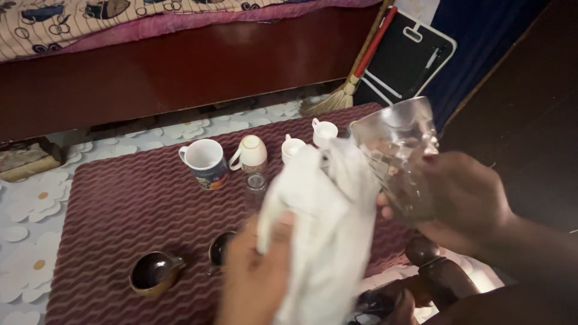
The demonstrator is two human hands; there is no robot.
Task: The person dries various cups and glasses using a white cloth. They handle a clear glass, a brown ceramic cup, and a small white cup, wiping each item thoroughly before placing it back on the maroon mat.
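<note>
Our right hand [463, 201] grips the glass [400, 156] tilted, mouth up-left toward the cloth [325, 222] clutched in our left hand [256, 277] beside it.

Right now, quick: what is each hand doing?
Left hand: closed on a white cloth, fingers gripping its edge.
Right hand: closed around a clear patterned glass, held tilted above the maroon mat.
</note>
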